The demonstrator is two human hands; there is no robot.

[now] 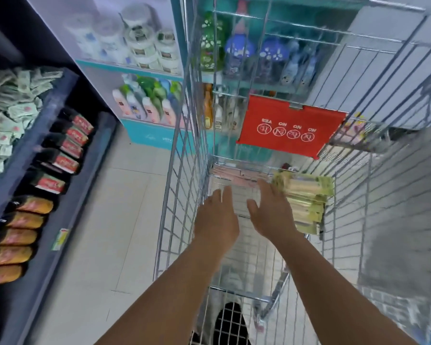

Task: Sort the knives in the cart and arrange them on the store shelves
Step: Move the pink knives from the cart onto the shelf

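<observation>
Knife packs (304,200), flat and carded in yellow-green with pale wooden-looking handles, lay stacked at the right side of the wire shopping cart (184,185), their long axes running left to right across the basket. Right hand (271,210) hovered with fingers (265,186) spread and straight, fingertips beside the stack; contact was unclear. Left hand (215,220) held nothing, fingers extended and loosely together.
</observation>
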